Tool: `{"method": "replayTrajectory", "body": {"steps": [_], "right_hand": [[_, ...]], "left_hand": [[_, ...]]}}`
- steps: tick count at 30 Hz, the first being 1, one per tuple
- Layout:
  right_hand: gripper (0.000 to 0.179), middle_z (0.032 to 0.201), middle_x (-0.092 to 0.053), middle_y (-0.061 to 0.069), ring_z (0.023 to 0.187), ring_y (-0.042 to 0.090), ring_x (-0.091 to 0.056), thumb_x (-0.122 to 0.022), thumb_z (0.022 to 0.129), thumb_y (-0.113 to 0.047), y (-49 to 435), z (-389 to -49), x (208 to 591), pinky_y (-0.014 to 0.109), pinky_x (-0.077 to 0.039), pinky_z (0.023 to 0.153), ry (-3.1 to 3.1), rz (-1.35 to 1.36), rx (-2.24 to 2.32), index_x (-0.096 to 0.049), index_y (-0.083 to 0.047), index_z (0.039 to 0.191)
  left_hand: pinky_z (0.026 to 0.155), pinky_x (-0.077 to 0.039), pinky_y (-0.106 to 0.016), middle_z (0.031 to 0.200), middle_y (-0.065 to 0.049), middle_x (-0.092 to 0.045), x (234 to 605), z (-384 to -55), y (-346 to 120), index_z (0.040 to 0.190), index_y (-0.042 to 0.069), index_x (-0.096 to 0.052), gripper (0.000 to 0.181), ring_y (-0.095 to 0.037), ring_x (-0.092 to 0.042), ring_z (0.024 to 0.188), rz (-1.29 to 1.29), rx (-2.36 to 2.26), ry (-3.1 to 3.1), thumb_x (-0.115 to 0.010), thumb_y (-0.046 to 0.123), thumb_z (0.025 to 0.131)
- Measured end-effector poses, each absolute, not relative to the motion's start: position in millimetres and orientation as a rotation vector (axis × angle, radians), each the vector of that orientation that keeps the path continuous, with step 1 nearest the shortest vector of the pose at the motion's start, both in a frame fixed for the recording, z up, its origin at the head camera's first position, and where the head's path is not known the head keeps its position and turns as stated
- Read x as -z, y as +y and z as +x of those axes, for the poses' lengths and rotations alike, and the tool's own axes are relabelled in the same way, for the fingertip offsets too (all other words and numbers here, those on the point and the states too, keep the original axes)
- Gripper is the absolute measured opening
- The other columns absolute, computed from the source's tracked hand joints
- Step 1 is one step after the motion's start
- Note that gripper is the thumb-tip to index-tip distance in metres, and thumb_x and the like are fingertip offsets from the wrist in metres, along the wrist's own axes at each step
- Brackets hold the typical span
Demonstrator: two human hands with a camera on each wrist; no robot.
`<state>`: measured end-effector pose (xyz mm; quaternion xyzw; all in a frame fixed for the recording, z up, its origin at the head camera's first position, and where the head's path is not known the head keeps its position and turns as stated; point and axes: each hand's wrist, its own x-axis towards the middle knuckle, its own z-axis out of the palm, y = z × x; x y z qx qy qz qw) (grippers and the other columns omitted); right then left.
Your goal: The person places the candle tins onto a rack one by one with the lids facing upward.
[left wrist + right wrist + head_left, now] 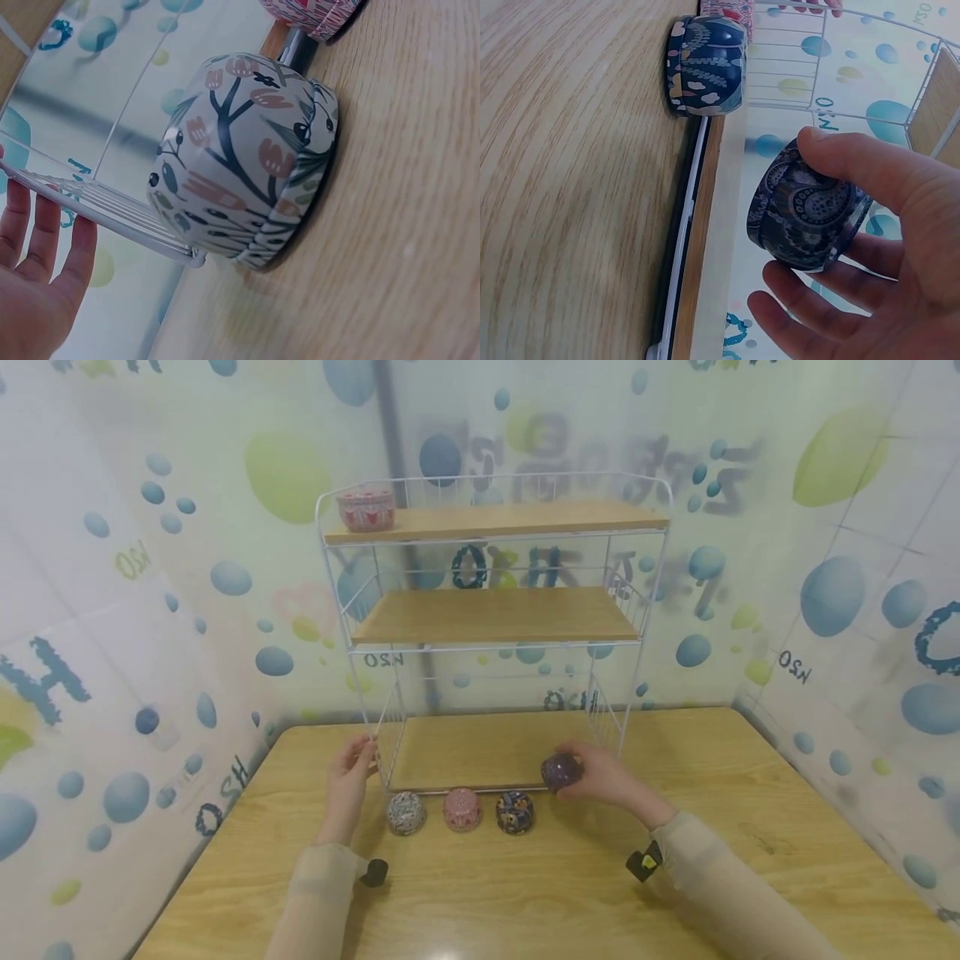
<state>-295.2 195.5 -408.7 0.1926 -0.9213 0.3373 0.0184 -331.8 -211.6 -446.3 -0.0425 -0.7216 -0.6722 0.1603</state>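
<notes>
My right hand (600, 774) holds a dark purple paisley tin (806, 206) between thumb and fingers. The small round tin is tilted and raised at the front right of the white wire shelf rack's bottom board (480, 752). With its fingertips, my left hand (349, 774) touches the rack's left side frame (127, 225). Along the rack's front edge, a white tin with a floral pattern (232, 161) stands nearest that hand. A pink tin (462, 810) is in the middle of the row, and a navy patterned tin (709, 66) stands closest to my right hand.
On the rack's top shelf (510, 517), a larger red and pink patterned tin (366, 512) stands at the left end. The middle shelf (495, 615) is bare wood. Under the rack lies a wooden table (480, 893), with balloon-patterned sheets (285, 477) around it.
</notes>
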Motion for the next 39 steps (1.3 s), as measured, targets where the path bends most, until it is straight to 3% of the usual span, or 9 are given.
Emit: {"method": "replayTrajectory", "body": {"steps": [8, 20, 28, 39], "right_hand": [[0.070, 0.125, -0.058, 0.020, 0.112, 0.036, -0.057, -0.084, 0.069, -0.018, 196, -296, 407, 0.047, -0.050, 0.094, -2.857, 0.592, -1.062, -0.054, 0.001, 0.130], [0.071, 0.122, -0.059, 0.018, 0.106, 0.033, -0.059, -0.085, 0.068, -0.019, 196, -298, 408, 0.044, -0.054, 0.088, -2.845, 0.562, -1.059, -0.054, 0.000, 0.129], [0.071, 0.120, -0.059, 0.018, 0.102, 0.032, -0.061, -0.086, 0.068, -0.018, 196, -297, 409, 0.042, -0.055, 0.084, -2.830, 0.559, -1.073, -0.054, 0.001, 0.129], [0.073, 0.116, -0.059, 0.019, 0.098, 0.032, -0.062, -0.087, 0.066, -0.013, 196, -297, 410, 0.041, -0.056, 0.082, -2.800, 0.576, -1.110, -0.052, 0.004, 0.127]], "left_hand": [[0.089, -0.053, -0.028, 0.110, 0.001, -0.058, 445, -332, -211, 0.123, -0.003, -0.052, 0.036, -0.029, -0.053, 0.109, -0.128, 1.917, -2.063, -0.051, 0.026, 0.102], [0.098, -0.048, -0.046, 0.112, 0.003, -0.059, 428, -320, -206, 0.118, -0.002, -0.053, 0.022, -0.012, -0.056, 0.098, -0.097, 1.979, -2.062, -0.048, 0.013, 0.103], [0.092, -0.052, -0.031, 0.108, 0.004, -0.057, 421, -313, -203, 0.124, -0.007, -0.050, 0.032, -0.023, -0.053, 0.106, -0.081, 1.974, -2.090, -0.049, 0.016, 0.103], [0.096, -0.050, -0.041, 0.104, 0.005, -0.056, 418, -311, -202, 0.122, -0.005, -0.053, 0.027, -0.028, -0.052, 0.107, -0.100, 1.948, -2.090, -0.047, 0.013, 0.103]]}}
